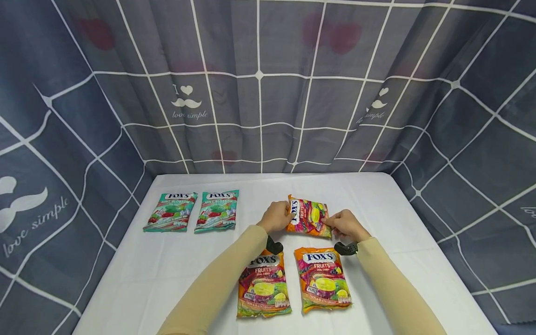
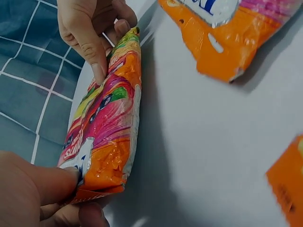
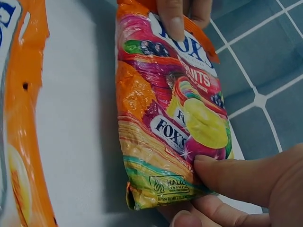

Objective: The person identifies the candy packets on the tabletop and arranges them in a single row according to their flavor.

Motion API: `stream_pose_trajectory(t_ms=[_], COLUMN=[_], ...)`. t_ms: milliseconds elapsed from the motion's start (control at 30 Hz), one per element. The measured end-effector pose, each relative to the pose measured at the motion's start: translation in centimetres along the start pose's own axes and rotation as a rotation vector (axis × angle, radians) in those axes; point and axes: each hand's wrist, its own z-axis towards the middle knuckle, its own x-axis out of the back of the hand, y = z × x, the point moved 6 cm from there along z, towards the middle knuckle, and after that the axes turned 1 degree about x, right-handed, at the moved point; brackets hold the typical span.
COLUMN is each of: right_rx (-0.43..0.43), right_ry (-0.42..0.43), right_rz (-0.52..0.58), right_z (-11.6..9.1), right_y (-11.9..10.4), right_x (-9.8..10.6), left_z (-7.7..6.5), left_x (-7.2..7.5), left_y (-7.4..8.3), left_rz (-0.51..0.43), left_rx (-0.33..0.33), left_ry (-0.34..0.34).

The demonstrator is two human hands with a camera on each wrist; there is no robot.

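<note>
Both hands hold one orange bag of Fox's Fruits candy (image 1: 308, 217), turned sideways above the white table. At its logo end, the left hand (image 1: 275, 217) pinches the bag, thumb on the front. The right hand (image 1: 346, 224) pinches the opposite end; in the right wrist view its thumb (image 3: 227, 175) presses near the printed lemon. The left wrist view shows a shadow beneath the bag's edge. Nearer the person lie two more orange Fox's Fruits bags, the left one (image 1: 264, 288) partly under the left wrist, the right one (image 1: 324, 281) by the right wrist.
Two green Fox's Mint Blossom bags, one at the far left (image 1: 170, 212) and one beside it (image 1: 217, 211), lie on the white table (image 1: 138, 265). A grey-blue checked curtain (image 1: 234, 102) stands behind the table and along both sides.
</note>
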Motion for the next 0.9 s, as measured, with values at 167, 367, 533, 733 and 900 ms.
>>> stream_pose_trajectory(t_ms=[167,367,533,733,900], right_rx=[0.027,0.070,0.092,0.111,0.106], right_ry=[0.012,0.042,0.045,0.058,0.036], right_rz=[-0.001,0.006,0.049,0.096,0.206], right_z=[-0.3,-0.9,-1.3,-1.6,-1.5], right_y=[-0.6,-2.0,-3.3,-4.4,-4.8], right_x=[-0.4,-1.1,-2.6,-4.8,-7.5], left_z=[-0.1,0.5,1.4,2.0,2.3], left_x=[1.2,2.7,4.1,6.0,7.3], left_y=[0.4,0.4,0.0,-0.1,-0.3], left_rz=[0.087,0.204,0.344,0.515,0.605], left_rx=[-0.027,-0.061,-0.065,-0.109,-0.123], left_ry=[0.001,-0.001,-0.019,-0.006,-0.011])
